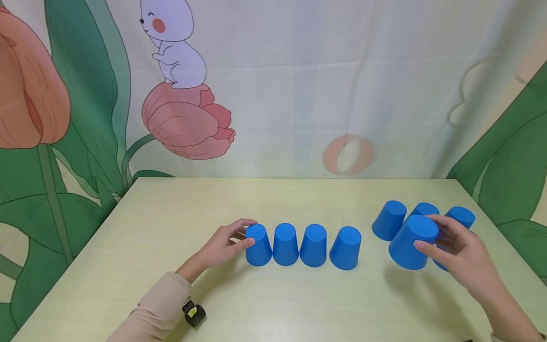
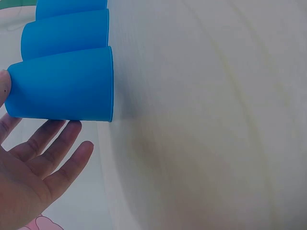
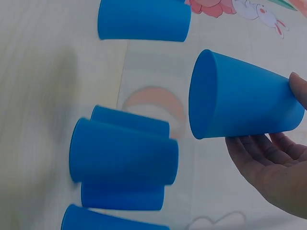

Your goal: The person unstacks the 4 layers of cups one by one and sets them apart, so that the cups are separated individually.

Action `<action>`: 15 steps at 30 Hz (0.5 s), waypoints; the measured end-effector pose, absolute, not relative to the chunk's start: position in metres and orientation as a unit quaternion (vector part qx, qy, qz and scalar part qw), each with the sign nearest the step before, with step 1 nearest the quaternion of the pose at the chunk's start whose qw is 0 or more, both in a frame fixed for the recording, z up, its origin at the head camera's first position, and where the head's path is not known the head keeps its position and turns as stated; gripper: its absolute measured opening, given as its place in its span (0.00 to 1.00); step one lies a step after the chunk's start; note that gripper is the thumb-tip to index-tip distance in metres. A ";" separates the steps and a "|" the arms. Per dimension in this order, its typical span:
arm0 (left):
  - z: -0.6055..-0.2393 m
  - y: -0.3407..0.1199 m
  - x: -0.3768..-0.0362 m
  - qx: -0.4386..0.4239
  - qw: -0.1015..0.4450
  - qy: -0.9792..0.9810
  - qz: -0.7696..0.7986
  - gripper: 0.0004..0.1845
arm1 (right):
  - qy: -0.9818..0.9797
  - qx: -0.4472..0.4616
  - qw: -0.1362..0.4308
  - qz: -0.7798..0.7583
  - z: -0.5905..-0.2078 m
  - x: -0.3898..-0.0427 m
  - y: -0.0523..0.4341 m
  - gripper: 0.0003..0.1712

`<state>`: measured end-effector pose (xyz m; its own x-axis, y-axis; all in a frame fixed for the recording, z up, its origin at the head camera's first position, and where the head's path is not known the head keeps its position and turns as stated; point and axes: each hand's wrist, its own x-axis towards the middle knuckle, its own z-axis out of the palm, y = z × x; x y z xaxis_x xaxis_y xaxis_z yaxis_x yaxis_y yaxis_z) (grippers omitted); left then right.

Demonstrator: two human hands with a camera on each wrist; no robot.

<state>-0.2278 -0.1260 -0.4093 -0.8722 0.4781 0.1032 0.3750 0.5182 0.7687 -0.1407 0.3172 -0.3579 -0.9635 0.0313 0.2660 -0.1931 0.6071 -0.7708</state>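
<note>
Several blue plastic cups stand upside down in a row across the middle of the table. My left hand holds the leftmost cup near its top, thumb on the near side and fingers on the far side. In the left wrist view that cup stands rim down beside its neighbours. My right hand grips another blue cup by its narrow end, raised off the table with its mouth downward. The right wrist view shows this cup apart from the others, between thumb and fingers.
Behind the raised cup, at the table's right, stand more upside-down blue cups, partly hidden by it and my right hand. A small black device is by the left sleeve. A printed curtain hangs along the table's far edge.
</note>
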 end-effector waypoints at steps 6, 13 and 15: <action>-0.410 -0.126 -0.228 0.248 0.059 0.868 0.427 0.24 | -0.901 0.002 0.099 0.423 -0.362 -0.138 0.332 0.34; -0.411 -0.126 -0.228 0.245 0.059 0.869 0.426 0.24 | -0.912 -0.014 0.103 0.397 -0.369 -0.134 0.344 0.35; -0.411 -0.126 -0.228 0.245 0.058 0.869 0.425 0.24 | -0.913 -0.019 0.104 0.393 -0.372 -0.133 0.348 0.36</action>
<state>-0.2281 -0.1264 -0.4111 -0.8728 0.4759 0.1079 0.3773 0.5179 0.7677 -0.1334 0.3478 -0.3723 -0.9776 0.1171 0.1749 -0.0466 0.6898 -0.7225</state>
